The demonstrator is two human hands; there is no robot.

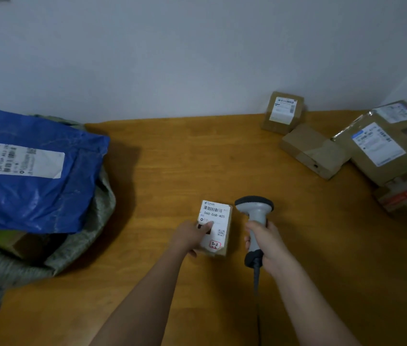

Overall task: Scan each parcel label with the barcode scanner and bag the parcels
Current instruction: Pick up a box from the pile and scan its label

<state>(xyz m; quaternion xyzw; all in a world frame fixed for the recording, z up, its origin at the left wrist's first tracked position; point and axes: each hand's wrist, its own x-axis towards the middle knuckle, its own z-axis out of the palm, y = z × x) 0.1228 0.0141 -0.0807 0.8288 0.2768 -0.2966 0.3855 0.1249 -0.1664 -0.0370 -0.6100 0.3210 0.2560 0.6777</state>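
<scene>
My left hand grips a small cardboard parcel by its left side, thumb on its white label, which faces up and reads 060-06B-A05. My right hand holds the grey barcode scanner by its handle, just right of the parcel; the dark head points away from me and its cable trails down toward me. At the left a grey-green woven bag lies open with a blue plastic mailer on top, label up.
Several cardboard parcels sit at the back right of the wooden table: a small upright box, a flat box, a larger labelled box and others stacked by the right wall. A pale wall runs behind.
</scene>
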